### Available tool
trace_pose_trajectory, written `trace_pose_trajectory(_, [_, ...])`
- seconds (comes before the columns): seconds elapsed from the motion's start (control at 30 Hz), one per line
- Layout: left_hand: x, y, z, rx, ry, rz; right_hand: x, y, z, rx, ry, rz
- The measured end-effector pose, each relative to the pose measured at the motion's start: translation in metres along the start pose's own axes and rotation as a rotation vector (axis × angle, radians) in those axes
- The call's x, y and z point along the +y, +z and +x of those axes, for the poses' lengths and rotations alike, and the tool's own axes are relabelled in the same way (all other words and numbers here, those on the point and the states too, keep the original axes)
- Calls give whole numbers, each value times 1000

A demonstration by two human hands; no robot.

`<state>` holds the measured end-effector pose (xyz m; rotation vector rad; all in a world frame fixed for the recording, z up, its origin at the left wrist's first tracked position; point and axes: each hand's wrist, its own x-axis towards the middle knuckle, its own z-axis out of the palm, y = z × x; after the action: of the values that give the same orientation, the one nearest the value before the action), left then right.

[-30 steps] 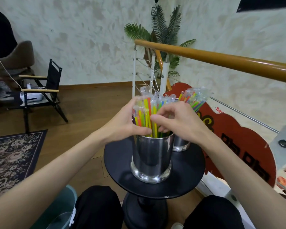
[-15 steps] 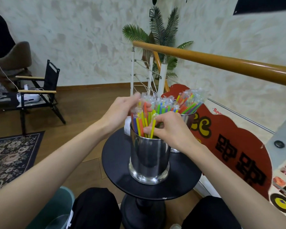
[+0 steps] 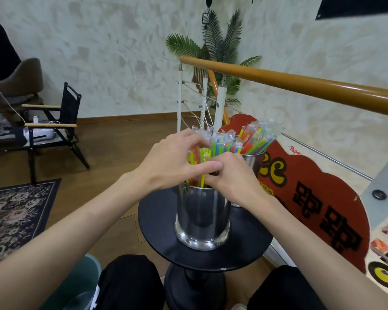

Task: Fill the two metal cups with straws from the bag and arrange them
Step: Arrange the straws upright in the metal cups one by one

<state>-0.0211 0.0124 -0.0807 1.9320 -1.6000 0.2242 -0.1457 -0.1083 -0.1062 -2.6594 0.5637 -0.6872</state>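
A shiny metal cup (image 3: 202,218) stands near the front of the small round black table (image 3: 157,222), packed with wrapped coloured straws (image 3: 220,146). My left hand (image 3: 173,162) curls round the left side of that bundle, thumb across the front. My right hand (image 3: 231,175) grips the bundle from the right, fingers curled into the straws just above the rim. A second metal cup (image 3: 254,161) stands behind and to the right, mostly hidden by my right hand, with its own straws (image 3: 258,139) fanning to the right.
A wooden handrail (image 3: 300,86) on white posts runs behind the table, with a red sign board (image 3: 323,193) at the right. A folding chair (image 3: 54,124) and a patterned rug (image 3: 14,215) are at the left. A teal bin (image 3: 76,285) sits by my knees.
My left hand has come forward and closed round the front-left of the straws, its thumb now meeting my right hand. The right hand has stayed at the rim.
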Motion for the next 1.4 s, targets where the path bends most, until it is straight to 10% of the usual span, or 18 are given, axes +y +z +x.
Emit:
trace_pose_trajectory(0.6, [-15, 2, 7, 156, 371, 367, 19, -16, -32, -29, -226, -87])
trace_pose_trajectory(0.9, [-8, 13, 3, 142, 202, 282, 10, -9, -35, 65, -198, 13])
trace_pose_trajectory(1.07, [-17, 21, 0, 163, 139, 150, 30, -21, -41, 416, 18, 271])
trace_pose_trajectory(1.4, [-16, 26, 2, 152, 212, 153, 39, -18, -19, 344, 114, 120])
